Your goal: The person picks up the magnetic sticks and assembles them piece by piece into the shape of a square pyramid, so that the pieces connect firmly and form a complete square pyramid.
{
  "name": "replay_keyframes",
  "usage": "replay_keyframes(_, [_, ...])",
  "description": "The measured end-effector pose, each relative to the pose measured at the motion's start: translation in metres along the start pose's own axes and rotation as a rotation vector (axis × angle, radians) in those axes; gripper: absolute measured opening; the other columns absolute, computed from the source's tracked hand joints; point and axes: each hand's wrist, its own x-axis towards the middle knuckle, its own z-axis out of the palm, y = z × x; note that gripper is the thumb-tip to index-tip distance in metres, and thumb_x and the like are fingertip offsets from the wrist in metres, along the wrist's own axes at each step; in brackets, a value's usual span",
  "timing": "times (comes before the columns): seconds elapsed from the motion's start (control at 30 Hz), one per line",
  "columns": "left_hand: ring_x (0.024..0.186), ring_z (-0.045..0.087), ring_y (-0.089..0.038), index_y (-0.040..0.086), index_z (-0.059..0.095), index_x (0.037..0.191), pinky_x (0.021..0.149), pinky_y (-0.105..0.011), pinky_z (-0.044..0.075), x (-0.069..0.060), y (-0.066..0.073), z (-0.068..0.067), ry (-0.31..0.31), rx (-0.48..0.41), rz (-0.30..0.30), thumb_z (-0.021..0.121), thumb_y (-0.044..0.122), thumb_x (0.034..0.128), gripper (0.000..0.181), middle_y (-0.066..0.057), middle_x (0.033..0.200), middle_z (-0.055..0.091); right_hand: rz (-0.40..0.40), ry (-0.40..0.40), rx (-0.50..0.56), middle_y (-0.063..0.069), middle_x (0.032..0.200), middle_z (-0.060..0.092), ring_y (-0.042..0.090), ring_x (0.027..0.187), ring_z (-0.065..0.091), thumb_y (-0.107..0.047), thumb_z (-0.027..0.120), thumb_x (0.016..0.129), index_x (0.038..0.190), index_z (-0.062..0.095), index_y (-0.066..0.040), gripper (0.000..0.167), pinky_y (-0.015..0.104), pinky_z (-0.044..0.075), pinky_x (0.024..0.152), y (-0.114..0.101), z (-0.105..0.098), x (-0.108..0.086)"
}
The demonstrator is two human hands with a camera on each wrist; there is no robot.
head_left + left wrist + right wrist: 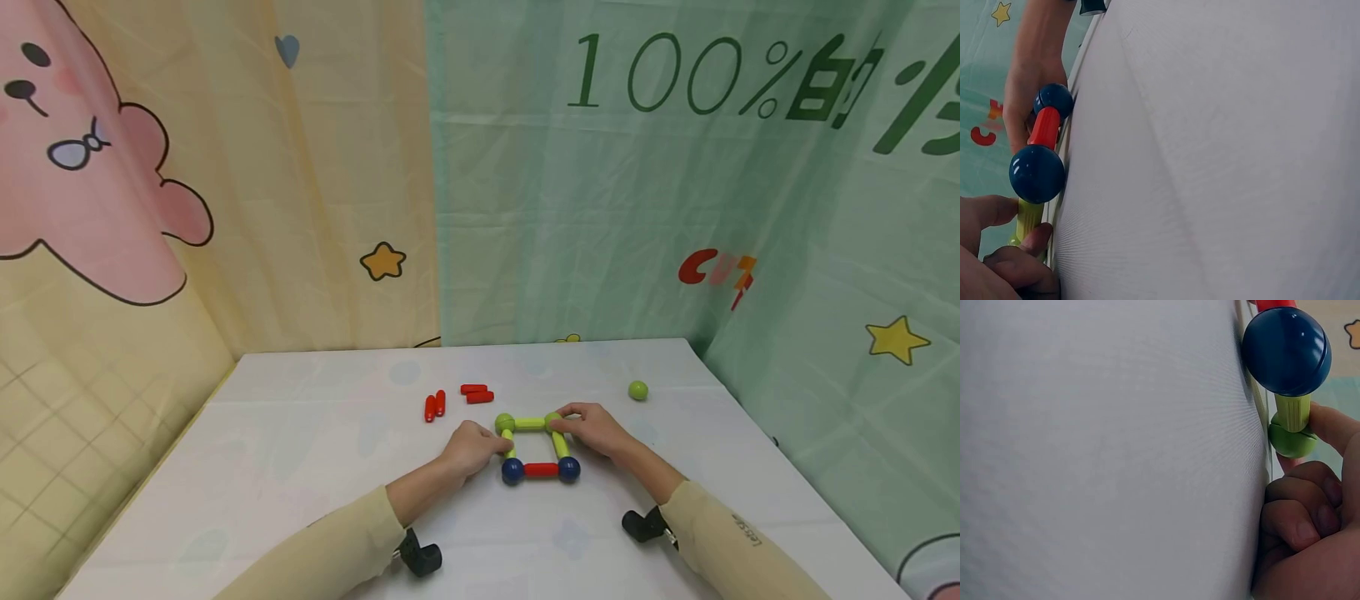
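A four-sided frame of rods and balls lies on the table. Its near side is a red rod (pixel 541 470) between two dark blue balls (pixel 513 472); the other three sides are yellow-green rods (pixel 530 424), with green balls (pixel 505 424) at the far corners. My left hand (pixel 471 450) pinches the left yellow-green rod (pixel 1029 215) between thumb and finger, just beyond a blue ball (pixel 1037 174). At the far right corner, my right hand (pixel 595 428) grips the green ball (pixel 1292 439) where it meets the right rod, its other fingers curled against the tabletop.
Behind the frame lie loose red rods in two pairs, one pair (pixel 435 406) upright in view and one (pixel 477 394) sideways. A loose green ball (pixel 638 390) sits at the back right of the white table (pixel 315 467). Printed curtains hang behind and beside it.
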Motion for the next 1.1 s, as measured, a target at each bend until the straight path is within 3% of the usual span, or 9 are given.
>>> replay_keyframes(0.2, [0.056,0.035,-0.015,0.010,0.079,0.078,0.050,-0.028,0.025,0.000,-0.001,-0.001,0.022,0.042,0.017,0.076,0.031,0.0873,0.023,0.002,0.060,0.042,-0.010,-0.004,0.009,0.002,0.089,0.055,0.018,0.080,0.045,-0.049,0.075,0.086,0.114,0.073,-0.016,0.043,0.031,0.034,0.066,0.001,0.000,0.000])
replay_keyframes(0.37, [0.063,0.044,-0.016,0.009,0.080,0.086,0.052,-0.027,0.031,0.001,-0.005,-0.009,0.052,0.067,0.048,0.075,0.032,0.0882,0.023,0.000,0.074,0.061,-0.012,-0.008,0.012,0.003,0.091,0.057,0.018,0.081,0.045,-0.049,0.075,0.085,0.114,0.073,-0.016,0.044,0.031,0.034,0.066,0.001,0.000,-0.001])
replay_keyframes(0.43, [0.073,0.050,-0.018,0.008,0.079,0.090,0.058,-0.028,0.036,0.001,-0.006,-0.013,0.068,0.072,0.067,0.075,0.031,0.0888,0.024,-0.002,0.086,0.068,-0.010,-0.009,0.008,0.003,0.091,0.057,0.018,0.081,0.046,-0.049,0.075,0.085,0.115,0.073,-0.016,0.045,0.031,0.035,0.066,0.001,0.000,-0.001])
replay_keyframes(0.7, [0.088,0.057,-0.020,0.009,0.079,0.099,0.072,-0.029,0.049,0.013,-0.012,-0.021,0.140,0.044,0.122,0.072,0.027,0.0919,0.020,-0.002,0.097,0.070,-0.014,-0.008,0.010,0.002,0.088,0.056,0.018,0.079,0.046,-0.049,0.075,0.086,0.116,0.073,-0.016,0.045,0.031,0.035,0.065,0.001,-0.001,0.001])
replay_keyframes(1.1, [0.077,0.052,-0.021,0.008,0.075,0.103,0.061,-0.025,0.042,0.042,-0.006,-0.026,0.272,-0.038,0.150,0.073,0.016,0.0905,0.015,-0.007,0.088,0.060,-0.019,-0.007,0.012,0.003,0.090,0.057,0.018,0.079,0.046,-0.049,0.076,0.085,0.115,0.073,-0.016,0.045,0.031,0.035,0.065,0.001,-0.001,0.001])
